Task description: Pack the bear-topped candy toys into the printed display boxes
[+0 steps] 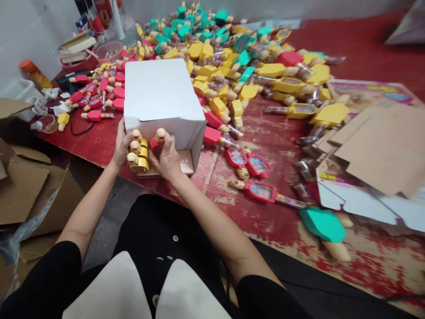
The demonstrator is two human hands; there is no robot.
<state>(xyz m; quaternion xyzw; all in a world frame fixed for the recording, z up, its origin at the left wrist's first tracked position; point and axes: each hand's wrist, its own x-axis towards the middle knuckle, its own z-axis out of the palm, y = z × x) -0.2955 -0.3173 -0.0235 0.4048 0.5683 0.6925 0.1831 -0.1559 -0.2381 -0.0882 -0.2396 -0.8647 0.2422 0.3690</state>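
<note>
A white cardboard box [159,91] lies on its side at the near edge of the red table [265,133], its open end toward me. My left hand [121,148] and my right hand [168,157] together hold a small stack of toys at the opening: several yellow ones [141,159] and a red one [157,142] with beige heads. The left hand presses the stack's left side, and the right hand grips the red toy from the right. The box's lower flap [186,164] lies flat under the stack.
Many yellow, red and teal toys [232,57] are heaped beyond the box. Three red toys [254,170] lie just right of my hands. Flat cardboard sheets [381,146] cover the right side, loose cardboard [23,186] lies on the floor at left, and bottles and books stand far left.
</note>
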